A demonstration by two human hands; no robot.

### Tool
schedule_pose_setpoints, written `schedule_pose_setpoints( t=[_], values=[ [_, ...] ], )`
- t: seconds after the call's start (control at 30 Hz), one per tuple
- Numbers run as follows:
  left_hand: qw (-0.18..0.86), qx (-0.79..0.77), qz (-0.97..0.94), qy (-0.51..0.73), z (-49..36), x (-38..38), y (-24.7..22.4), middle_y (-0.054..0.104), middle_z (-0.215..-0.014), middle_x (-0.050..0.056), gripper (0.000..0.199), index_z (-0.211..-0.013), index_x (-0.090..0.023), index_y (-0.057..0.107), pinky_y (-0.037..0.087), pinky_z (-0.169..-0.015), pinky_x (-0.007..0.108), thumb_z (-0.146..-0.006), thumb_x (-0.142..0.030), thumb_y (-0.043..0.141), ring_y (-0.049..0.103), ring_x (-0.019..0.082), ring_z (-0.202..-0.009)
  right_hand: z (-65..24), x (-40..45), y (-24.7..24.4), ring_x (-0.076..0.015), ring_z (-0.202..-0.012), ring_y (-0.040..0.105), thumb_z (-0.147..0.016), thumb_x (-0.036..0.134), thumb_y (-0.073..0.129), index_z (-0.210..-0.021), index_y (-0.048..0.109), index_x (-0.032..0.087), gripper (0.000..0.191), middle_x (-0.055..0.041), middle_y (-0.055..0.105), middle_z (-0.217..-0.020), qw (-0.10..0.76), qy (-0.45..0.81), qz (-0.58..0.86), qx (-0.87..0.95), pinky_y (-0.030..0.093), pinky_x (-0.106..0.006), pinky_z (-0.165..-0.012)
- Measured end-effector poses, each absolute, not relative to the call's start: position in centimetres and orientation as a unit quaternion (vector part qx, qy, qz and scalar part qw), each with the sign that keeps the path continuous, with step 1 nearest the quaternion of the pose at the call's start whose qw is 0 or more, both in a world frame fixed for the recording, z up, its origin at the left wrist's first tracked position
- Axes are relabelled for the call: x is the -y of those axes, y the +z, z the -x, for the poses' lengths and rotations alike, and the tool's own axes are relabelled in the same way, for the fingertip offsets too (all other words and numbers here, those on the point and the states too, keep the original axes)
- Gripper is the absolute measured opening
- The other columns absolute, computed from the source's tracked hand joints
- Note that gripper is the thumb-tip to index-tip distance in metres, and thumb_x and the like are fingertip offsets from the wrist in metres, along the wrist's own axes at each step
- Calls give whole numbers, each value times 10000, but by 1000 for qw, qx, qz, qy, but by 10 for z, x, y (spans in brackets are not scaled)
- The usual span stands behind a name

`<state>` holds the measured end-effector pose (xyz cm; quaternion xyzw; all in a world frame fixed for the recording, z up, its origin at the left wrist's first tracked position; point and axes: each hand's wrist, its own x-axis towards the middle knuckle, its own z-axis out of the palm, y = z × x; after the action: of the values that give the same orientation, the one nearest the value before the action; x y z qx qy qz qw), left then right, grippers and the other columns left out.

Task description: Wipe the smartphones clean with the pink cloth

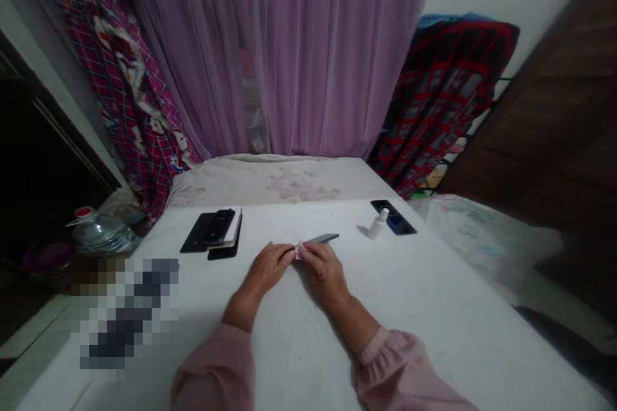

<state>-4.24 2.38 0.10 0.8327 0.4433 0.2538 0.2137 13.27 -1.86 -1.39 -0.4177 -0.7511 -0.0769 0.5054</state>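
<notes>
Both hands meet over the middle of a white table. My right hand is closed, its fingers pinching a small pink cloth. On the other side, my left hand has its fingers pressed together at the left edge of the cloth; what its fingertips hold is too small to tell. A thin grey flat object lies or is tilted just behind my right hand, partly hidden by it. To the right, a small white spray bottle stands upright beside a dark blue phone.
An open black case with a stack of dark phones lies at the table's back left. A blurred-out dark patch is at the left edge. Purple curtains hang behind; a large water bottle stands left of the table.
</notes>
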Motion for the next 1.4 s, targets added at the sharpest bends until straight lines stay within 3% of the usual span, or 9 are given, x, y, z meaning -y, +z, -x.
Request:
schedule_pose_setpoints(
  t=[0.3,0.73,0.97,1.17,1.4],
  values=[
    [221,-448,-829,252,43,-23,1,700,-1155,44,320,-1113,-230,657,311,-1112,445,-943,-351,415,624,204,-1107,-190,-1,-30,-192,-890,665,-892,295,557,-992,744,219,225,-80,716,-988,590,-42,573,567,555,-358,-805],
    [192,-440,-836,265,44,-19,-9,666,-1210,79,388,-1206,-216,593,277,-1128,485,-850,-370,588,601,243,-1142,-198,2,-37,-211,-897,671,-842,368,584,-917,760,207,250,-83,730,-966,608,39,600,519,546,-388,-847],
    [149,-424,-861,238,43,-15,-14,587,-1309,101,600,-1297,-207,506,223,-1150,481,-752,-371,696,512,259,-1241,-198,3,-37,-226,-897,674,-814,390,601,-895,760,198,262,-91,733,-956,614,58,612,495,536,-406,-861],
    [116,-504,-837,179,38,-14,-15,434,-1456,178,814,-1372,-173,435,79,-1152,563,-718,-596,672,329,348,-1380,-199,3,-39,-222,-901,675,-818,384,596,-895,757,204,253,-81,737,-953,612,72,611,498,534,-401,-866],
    [109,-560,-806,156,33,-8,-12,409,-1473,185,762,-1316,-183,479,29,-1137,597,-714,-614,659,286,362,-1399,-200,2,-39,-222,-911,672,-819,375,585,-890,758,203,254,-82,739,-948,615,79,607,496,528,-398,-876]
  ],
)
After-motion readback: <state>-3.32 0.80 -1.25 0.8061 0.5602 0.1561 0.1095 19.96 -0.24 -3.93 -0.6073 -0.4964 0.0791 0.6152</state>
